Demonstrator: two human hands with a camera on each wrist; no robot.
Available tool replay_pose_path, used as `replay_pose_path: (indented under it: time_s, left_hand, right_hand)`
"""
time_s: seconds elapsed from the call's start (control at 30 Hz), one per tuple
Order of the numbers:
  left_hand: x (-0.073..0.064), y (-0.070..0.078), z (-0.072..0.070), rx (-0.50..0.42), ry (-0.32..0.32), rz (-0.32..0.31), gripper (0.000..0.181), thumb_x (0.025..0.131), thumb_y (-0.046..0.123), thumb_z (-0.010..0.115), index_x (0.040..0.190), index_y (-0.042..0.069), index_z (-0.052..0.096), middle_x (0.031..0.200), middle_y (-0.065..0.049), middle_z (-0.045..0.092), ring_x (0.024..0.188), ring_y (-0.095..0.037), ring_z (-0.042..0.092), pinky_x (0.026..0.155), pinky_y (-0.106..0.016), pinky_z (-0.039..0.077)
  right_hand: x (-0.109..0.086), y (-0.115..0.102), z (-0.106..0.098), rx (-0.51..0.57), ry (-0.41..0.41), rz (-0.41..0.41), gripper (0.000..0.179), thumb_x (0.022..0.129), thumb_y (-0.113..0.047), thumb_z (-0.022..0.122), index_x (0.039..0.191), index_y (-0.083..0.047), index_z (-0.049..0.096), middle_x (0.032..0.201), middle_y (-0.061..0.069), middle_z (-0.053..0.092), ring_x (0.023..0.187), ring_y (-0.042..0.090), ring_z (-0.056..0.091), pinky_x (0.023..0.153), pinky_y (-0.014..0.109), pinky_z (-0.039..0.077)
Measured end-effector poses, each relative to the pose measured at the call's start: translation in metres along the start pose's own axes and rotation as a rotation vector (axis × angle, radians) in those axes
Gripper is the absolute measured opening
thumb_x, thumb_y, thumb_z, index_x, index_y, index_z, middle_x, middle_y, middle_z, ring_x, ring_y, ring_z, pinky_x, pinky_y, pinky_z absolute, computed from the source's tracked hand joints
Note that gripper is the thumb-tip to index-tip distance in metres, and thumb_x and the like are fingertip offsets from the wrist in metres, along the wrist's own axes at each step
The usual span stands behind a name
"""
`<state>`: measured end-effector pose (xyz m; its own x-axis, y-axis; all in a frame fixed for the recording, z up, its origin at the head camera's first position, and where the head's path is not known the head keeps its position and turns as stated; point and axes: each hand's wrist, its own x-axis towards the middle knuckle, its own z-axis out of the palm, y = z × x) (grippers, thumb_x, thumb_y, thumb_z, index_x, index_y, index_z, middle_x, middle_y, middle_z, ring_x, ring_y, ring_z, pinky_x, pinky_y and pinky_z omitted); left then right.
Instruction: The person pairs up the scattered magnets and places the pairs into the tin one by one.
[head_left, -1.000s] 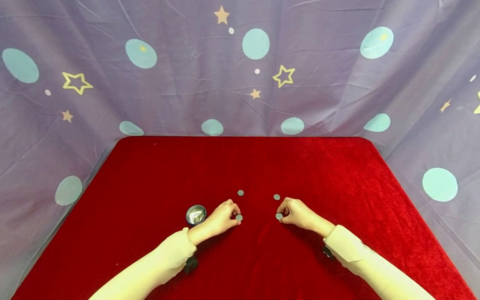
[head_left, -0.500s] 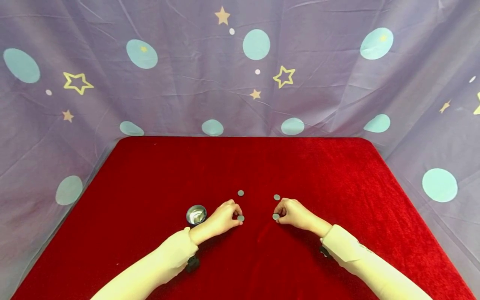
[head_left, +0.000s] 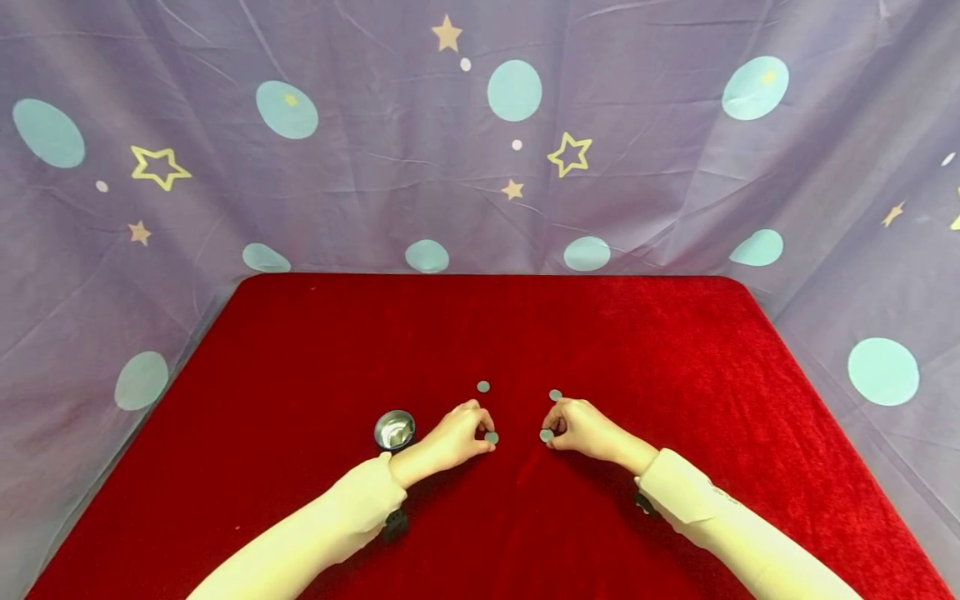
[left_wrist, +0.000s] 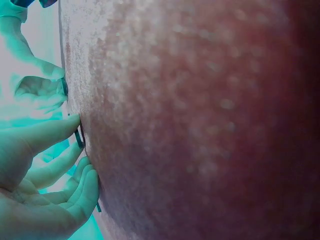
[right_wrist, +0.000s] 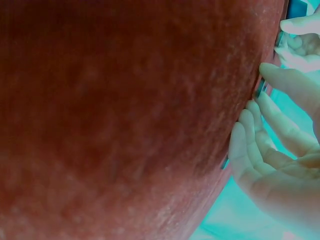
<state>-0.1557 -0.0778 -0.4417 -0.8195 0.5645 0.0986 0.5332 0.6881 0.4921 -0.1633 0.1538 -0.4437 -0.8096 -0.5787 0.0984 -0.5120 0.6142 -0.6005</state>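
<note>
My left hand (head_left: 453, 437) pinches a small round grey disc (head_left: 491, 437) by its edges, low over the red cloth. Opposite it, my right hand (head_left: 588, 429) pinches a matching disc (head_left: 547, 435) between thumb and forefinger. A narrow gap separates the two held discs. In the left wrist view, the left disc (left_wrist: 78, 138) looks dark and flat from the side; the right one (right_wrist: 260, 88) shows likewise in the right wrist view. Farther back lie another disc (head_left: 483, 387) beyond the left fingers and one (head_left: 555, 395) just beyond the right fingers.
A small shiny metal bowl (head_left: 381, 432) stands left of the left hand, close by that wrist. Red cloth (head_left: 600, 333) covers the table. A purple curtain (head_left: 420, 167) with stars and dots hangs around its back and sides.
Both hands have slid inward with their discs, the left one rightward and the right one leftward, narrowing the gap. The two far discs and the bowl stay in place.
</note>
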Motion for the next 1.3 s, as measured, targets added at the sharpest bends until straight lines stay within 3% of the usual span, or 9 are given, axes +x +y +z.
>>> replay_pose_path:
  time_s: [1.3]
  left_hand:
    - [0.014, 0.017, 0.008, -0.028, -0.093, -0.007, 0.014, 0.072, 0.011, 0.072, 0.08, 0.004, 0.062, 0.074, -0.003, 0.047, 0.066, -0.012, 0.046, 0.06, -0.02, 0.039]
  right_hand:
    - [0.012, -0.015, 0.009, -0.012, -0.062, -0.02, 0.011, 0.067, -0.005, 0.072, 0.077, -0.003, 0.066, 0.075, 0.0, 0.056, 0.065, 0.011, 0.052, 0.058, 0.018, 0.044]
